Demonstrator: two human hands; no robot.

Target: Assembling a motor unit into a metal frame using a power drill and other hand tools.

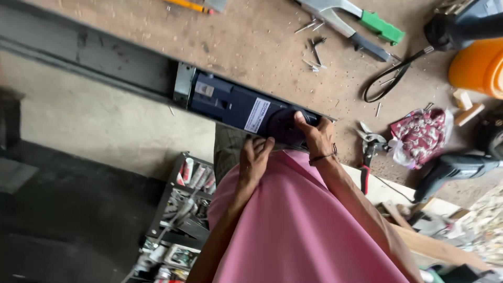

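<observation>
Fingers of both hands on dark blue device, right hand (thumb up), left hand, device's near end hidden

Bare table surface lies beyond the dark blue unit. Scattered nails, a black cable loop and snips obstruct passage to its right side.

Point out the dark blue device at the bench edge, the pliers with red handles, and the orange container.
dark blue device [236, 105], head view, on its flat top face near the white label.
pliers [370, 144], head view, on the metal jaws near the pivot.
orange container [479, 68], head view, on its rounded side wall.
</observation>
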